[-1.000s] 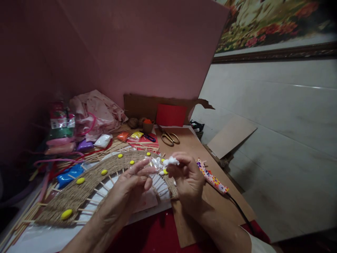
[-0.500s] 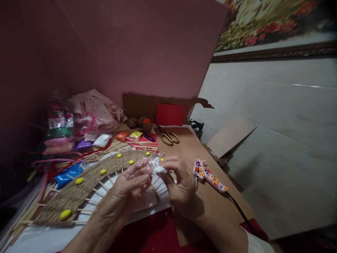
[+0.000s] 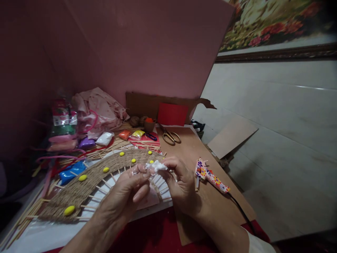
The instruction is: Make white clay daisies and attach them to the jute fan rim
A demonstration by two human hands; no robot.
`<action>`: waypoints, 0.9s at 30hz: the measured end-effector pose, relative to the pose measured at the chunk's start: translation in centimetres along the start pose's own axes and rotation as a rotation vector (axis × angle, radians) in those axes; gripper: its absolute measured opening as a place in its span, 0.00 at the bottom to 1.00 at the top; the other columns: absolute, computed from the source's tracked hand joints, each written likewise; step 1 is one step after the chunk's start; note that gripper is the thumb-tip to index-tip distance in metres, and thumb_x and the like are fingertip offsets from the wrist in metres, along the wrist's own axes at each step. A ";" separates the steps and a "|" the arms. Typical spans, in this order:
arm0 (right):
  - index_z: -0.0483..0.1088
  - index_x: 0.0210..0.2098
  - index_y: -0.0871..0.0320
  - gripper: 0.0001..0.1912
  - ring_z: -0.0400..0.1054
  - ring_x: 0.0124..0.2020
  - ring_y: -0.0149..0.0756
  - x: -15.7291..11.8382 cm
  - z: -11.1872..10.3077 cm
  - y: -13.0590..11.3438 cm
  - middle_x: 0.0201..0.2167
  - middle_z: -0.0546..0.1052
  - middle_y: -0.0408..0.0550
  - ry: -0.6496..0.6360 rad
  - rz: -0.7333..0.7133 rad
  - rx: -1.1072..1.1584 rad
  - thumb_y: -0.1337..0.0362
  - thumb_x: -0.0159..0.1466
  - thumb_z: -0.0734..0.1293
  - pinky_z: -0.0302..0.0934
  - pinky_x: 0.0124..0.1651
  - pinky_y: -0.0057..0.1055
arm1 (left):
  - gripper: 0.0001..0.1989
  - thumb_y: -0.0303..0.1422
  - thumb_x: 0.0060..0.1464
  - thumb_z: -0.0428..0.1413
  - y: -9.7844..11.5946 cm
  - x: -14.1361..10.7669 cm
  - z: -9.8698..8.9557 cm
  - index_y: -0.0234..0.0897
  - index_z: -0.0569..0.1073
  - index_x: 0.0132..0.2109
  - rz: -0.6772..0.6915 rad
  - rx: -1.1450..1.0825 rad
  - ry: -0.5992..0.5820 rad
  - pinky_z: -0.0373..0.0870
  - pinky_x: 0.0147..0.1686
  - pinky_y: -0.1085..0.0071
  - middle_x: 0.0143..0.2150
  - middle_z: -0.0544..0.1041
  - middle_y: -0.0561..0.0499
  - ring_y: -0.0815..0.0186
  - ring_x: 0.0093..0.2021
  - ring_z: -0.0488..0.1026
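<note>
My right hand (image 3: 183,184) pinches a lump of soft white clay (image 3: 158,166) between thumb and fingertips. Close beside it, my left hand (image 3: 129,189) has its thumb and fingers pressed together on a clear plastic wrapper (image 3: 147,166) that reaches the clay. Both hands are above a fan-shaped piece of woven twine (image 3: 92,186) on thin wooden sticks. Several yellow oval pieces, such as the yellow oval (image 3: 69,210), dot the twine. Part of the fan's right side is hidden behind my hands.
A flower-patterned glue gun (image 3: 212,177) with a black cord lies on brown cardboard (image 3: 184,140), right of my hands. Gold-handled scissors (image 3: 171,137) lie behind. Clay packets, including a blue packet (image 3: 72,172) and a white packet (image 3: 105,138), line the left and back among loose sticks.
My left fingers have closed into a tighter pinch on the plastic, which was spread more loosely before. The white clay now looks flatter and longer. The view has shifted slightly.
</note>
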State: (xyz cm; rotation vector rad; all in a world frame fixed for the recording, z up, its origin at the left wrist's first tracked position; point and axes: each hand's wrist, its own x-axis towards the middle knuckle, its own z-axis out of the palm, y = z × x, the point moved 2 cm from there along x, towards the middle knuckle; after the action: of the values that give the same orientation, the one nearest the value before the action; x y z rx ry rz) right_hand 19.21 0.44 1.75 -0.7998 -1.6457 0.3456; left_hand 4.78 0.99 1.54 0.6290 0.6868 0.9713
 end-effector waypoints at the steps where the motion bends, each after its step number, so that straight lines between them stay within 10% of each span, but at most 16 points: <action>1: 0.67 0.38 0.55 0.05 0.68 0.36 0.33 -0.1 0.0 0.0 0.34 0.72 0.46 0.015 0.002 0.005 0.70 0.63 0.64 0.65 0.39 0.31 | 0.06 0.27 0.46 0.60 0.0 0.0 -0.1 0.35 0.68 0.30 0.004 0.020 0.007 0.44 0.15 0.80 0.10 0.56 0.63 0.80 0.11 0.46; 6: 0.67 0.41 0.53 0.11 0.68 0.39 0.34 -0.6 -0.6 -0.3 0.38 0.71 0.47 0.174 -0.070 0.040 0.74 0.62 0.63 0.65 0.41 0.34 | 0.07 0.29 0.45 0.61 0.1 -0.2 -0.1 0.36 0.69 0.31 0.073 0.098 0.056 0.37 0.14 0.79 0.08 0.56 0.64 0.80 0.09 0.45; 11: 0.67 0.43 0.54 0.15 0.68 0.41 0.36 -0.5 -0.3 -0.6 0.38 0.72 0.48 -0.013 -0.188 -0.095 0.77 0.60 0.63 0.66 0.43 0.35 | 0.09 0.33 0.45 0.63 0.0 0.2 -0.3 0.35 0.70 0.32 0.074 0.130 0.060 0.36 0.13 0.79 0.07 0.56 0.64 0.81 0.08 0.44; 16: 0.65 0.41 0.54 0.12 0.67 0.36 0.32 -0.3 -0.9 0.0 0.37 0.69 0.46 0.274 -0.046 0.078 0.76 0.62 0.62 0.66 0.36 0.30 | 0.09 0.31 0.44 0.63 0.0 0.5 -0.7 0.33 0.71 0.32 0.093 0.106 0.063 0.35 0.13 0.80 0.08 0.57 0.64 0.82 0.08 0.46; 20: 0.67 0.40 0.55 0.13 0.68 0.40 0.34 0.0 -0.4 -0.4 0.37 0.71 0.46 0.013 -0.125 -0.074 0.78 0.60 0.63 0.65 0.42 0.32 | 0.11 0.31 0.43 0.64 -0.1 0.5 -0.6 0.34 0.71 0.34 0.092 0.087 0.068 0.38 0.12 0.81 0.08 0.59 0.65 0.81 0.07 0.47; 27: 0.66 0.41 0.54 0.12 0.67 0.38 0.32 -0.1 -0.8 0.1 0.39 0.68 0.46 0.214 -0.042 0.054 0.77 0.61 0.62 0.65 0.39 0.31 | 0.14 0.28 0.41 0.65 0.2 0.7 -0.7 0.32 0.72 0.37 0.038 0.008 0.087 0.40 0.11 0.82 0.25 0.78 0.55 0.85 0.07 0.51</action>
State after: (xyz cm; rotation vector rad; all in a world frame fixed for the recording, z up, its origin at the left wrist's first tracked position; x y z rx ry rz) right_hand 19.98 0.29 1.83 -0.7346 -1.4452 0.2648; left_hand 4.41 1.79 1.06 0.6110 0.7584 1.0364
